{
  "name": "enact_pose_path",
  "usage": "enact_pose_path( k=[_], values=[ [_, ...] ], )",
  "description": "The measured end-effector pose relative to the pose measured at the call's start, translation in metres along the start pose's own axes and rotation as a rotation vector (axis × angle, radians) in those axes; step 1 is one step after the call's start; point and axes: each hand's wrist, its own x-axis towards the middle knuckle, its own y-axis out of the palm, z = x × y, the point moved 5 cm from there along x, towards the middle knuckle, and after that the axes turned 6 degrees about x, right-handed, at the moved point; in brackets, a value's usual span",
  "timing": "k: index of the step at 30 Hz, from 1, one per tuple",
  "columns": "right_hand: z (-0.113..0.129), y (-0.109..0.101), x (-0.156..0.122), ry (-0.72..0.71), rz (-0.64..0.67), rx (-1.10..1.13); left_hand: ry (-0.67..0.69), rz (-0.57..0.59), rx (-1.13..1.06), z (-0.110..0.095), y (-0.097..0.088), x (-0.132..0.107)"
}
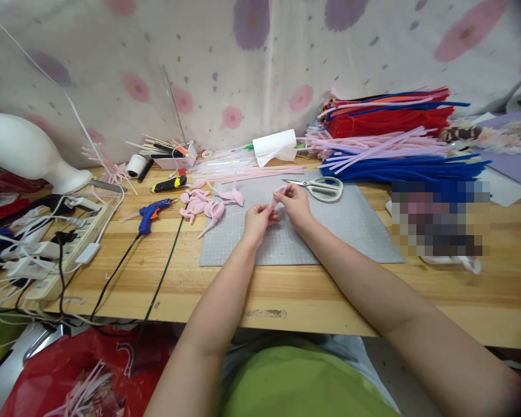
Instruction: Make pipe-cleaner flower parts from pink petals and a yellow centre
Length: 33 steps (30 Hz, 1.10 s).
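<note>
Pink piece (279, 191) | left hand (257, 223), right hand (297, 204): both pinched on it | red bag (35, 370): pale strips (88, 387) | small box (169, 164): sticks (157, 145)

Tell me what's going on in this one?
A person is holding a small pink pipe-cleaner piece between the fingertips of the left hand and right hand, above a gray cutting mat. More shaped pink pieces lie in a cluster at the mat's left edge. The scissors rest on the mat just beyond the right hand, and a blue glue gun lies on the wooden table to the left.
</note>
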Motion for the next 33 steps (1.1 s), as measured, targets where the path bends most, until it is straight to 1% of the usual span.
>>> enact_pose_path(
  k=[3,6,10,13,15,17,19,20,22,25,27,30,33],
  values=[
    [-0.002,0.002,0.0,0.004,-0.049,0.092,-0.012,-0.026,-0.099,0.0,0.001,0.0],
    [-0.004,0.004,0.0,0.02,-0.072,0.165,-0.054,-0.053,-0.21,0.001,0.002,0.0],
    [-0.005,0.005,-0.001,0.028,-0.096,0.187,-0.108,-0.046,-0.334,0.005,0.006,0.002],
    [-0.002,0.004,0.0,0.006,-0.082,0.169,-0.133,-0.034,-0.379,0.006,0.004,0.003],
    [0.002,0.005,0.002,0.004,-0.009,0.137,-0.115,0.018,-0.335,0.003,0.002,0.003],
    [0.004,0.008,0.003,0.028,0.127,0.088,-0.082,0.089,-0.224,0.0,-0.001,0.002],
    [0.004,0.01,0.003,0.06,0.259,0.028,-0.042,0.116,-0.1,-0.003,-0.004,0.002],
    [0.004,0.011,0.003,0.062,0.297,-0.007,-0.018,0.103,-0.054,-0.003,-0.005,0.003],
    [0.004,0.011,0.002,0.02,0.297,-0.087,0.039,0.041,-0.002,-0.004,-0.007,0.006],
    [0.01,0.01,0.0,-0.101,0.207,-0.251,0.109,-0.072,-0.012,-0.002,-0.008,0.013],
    [0.013,0.011,-0.002,-0.153,0.156,-0.348,0.15,-0.127,-0.037,-0.002,-0.008,0.018],
    [0.016,0.011,-0.006,-0.179,0.107,-0.429,0.205,-0.182,-0.041,-0.002,-0.009,0.021],
    [0.017,0.012,-0.009,-0.215,0.084,-0.482,0.216,-0.207,-0.045,-0.001,-0.009,0.023]
  ],
)
